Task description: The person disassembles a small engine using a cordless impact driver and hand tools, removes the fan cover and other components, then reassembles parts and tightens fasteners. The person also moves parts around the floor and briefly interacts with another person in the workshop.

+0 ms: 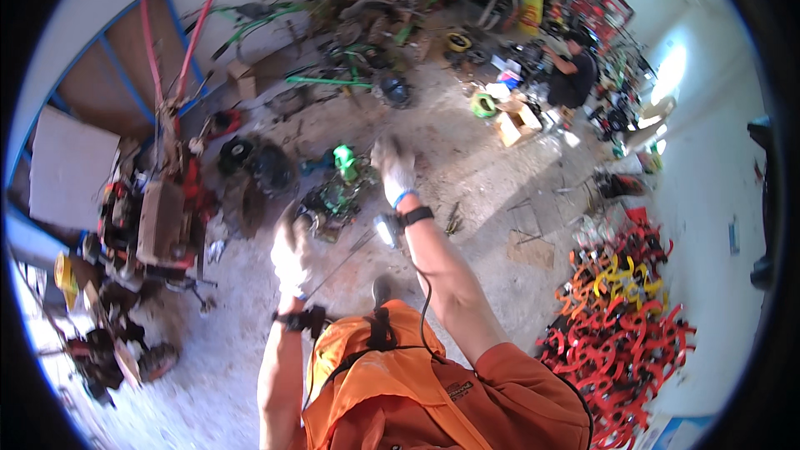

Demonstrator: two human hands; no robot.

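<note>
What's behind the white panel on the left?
Behind the white panel, a blue-framed brown panel shows past its upper edge. Whatever lies behind the white panel's middle is covered.

White gloves (293, 271) with darker fingers cover the left hand (291, 248) and right hand (395, 163). Behind the right, a blue cuff edge (405, 197) and black strap (418, 215); behind the left, seemingly a black wristband (292, 320). Nearer the body: black cable (428, 290), orange vest (417, 379), red-orange short-sleeved shirt (521, 392).

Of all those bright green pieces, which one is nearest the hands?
The small green part just left of the gloved right hand; the long green bar and round green piece lie farther off.
</note>
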